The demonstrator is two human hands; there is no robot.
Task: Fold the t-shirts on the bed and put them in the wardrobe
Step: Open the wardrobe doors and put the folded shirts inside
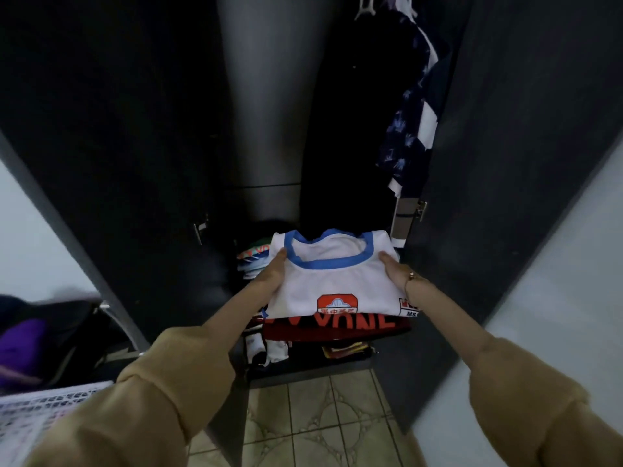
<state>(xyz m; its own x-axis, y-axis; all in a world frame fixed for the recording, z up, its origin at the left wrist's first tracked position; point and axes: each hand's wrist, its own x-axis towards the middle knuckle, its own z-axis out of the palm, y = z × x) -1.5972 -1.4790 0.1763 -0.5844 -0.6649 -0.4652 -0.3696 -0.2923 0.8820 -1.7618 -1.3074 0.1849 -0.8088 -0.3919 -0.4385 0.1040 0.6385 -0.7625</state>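
Both hands (269,274) (396,273) grip folded t-shirts (337,284); hanging clothes (409,129) right, stack (254,261) left.

mustard-tan long sleeves (161,392), thin bracelet (412,277), perhaps gold

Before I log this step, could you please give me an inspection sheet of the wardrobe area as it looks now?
Surface: open dark wardrobe; tiled floor in front.
Job's things: folded white t-shirt with blue collar on top of a red folded shirt with lettering, both carried toward the wardrobe; folded stack already inside at the left.
Clutter: white socks low in the wardrobe; dark bag and white basket at the left.
Grippers: left hand and right hand hold the pile by its sides, thumbs on top.
Cables: nothing seen.
Surroundings: navy patterned garment hanging above at the right; pale walls either side.
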